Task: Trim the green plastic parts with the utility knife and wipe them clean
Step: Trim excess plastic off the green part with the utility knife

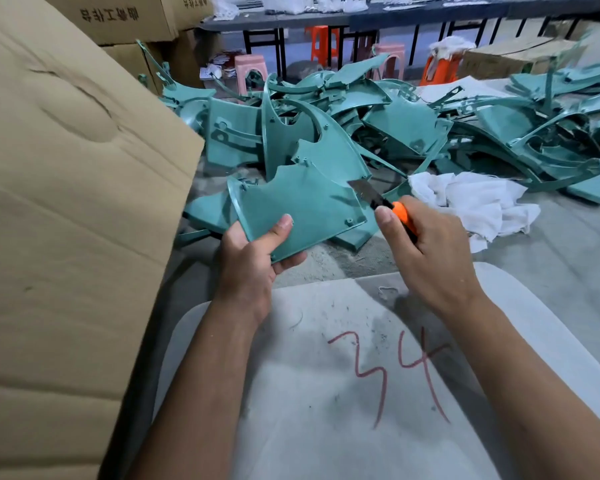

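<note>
My left hand [253, 261] grips the near corner of a flat green plastic part [305, 206], thumb on top, holding it up over the floor. My right hand [426, 251] grips an orange utility knife [400, 214]. The knife's blade [362, 190] is extended and lies against the part's right edge. A large pile of green plastic parts [413, 123] covers the floor behind. A white cloth [471, 199] lies crumpled on the floor just right of the knife.
A big cardboard box [66, 202] stands close on the left, with more boxes [125, 15] behind it. A white apron marked "34" [378, 368] covers my lap. Plastic stools [321, 41] and a long dark table [361, 15] stand at the back.
</note>
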Demonstrator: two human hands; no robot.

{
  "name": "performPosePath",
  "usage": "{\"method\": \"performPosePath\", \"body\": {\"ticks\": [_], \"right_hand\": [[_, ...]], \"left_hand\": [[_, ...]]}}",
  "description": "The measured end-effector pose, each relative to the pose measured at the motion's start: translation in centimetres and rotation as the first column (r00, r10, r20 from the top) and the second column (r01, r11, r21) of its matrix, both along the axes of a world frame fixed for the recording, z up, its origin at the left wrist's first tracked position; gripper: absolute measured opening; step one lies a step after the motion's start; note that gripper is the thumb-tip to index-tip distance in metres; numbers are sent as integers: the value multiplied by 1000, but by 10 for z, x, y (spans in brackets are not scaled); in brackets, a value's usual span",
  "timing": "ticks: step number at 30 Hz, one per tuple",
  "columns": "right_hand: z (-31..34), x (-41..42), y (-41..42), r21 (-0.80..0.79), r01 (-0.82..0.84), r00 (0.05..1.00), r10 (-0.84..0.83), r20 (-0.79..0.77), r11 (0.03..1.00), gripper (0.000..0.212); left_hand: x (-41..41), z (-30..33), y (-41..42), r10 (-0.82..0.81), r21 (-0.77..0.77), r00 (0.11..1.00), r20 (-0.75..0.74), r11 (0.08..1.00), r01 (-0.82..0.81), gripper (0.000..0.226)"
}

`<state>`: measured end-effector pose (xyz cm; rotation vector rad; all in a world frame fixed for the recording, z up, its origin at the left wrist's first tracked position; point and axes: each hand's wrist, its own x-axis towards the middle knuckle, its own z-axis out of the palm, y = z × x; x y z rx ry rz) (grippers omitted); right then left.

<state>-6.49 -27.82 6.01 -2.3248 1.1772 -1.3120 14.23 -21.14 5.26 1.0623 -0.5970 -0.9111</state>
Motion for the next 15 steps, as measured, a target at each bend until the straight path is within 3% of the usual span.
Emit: {"method": "performPosePath", "body": {"ticks": [6,11,15], "right_hand": [[-2,-12,-7,14,-191,978,192,-78,981,48],[-4,-12,-11,40,-48,997,51,-59,998,55],[-3,-13,-4,74,-330,944,331,-9,941,53]], "left_hand": [[16,2,5,-152,-9,988,-32,988,152,28],[23,1,8,-204,24,979,-18,979,205,18],[21,2,8,-205,17,977,-52,978,206,24]]}}
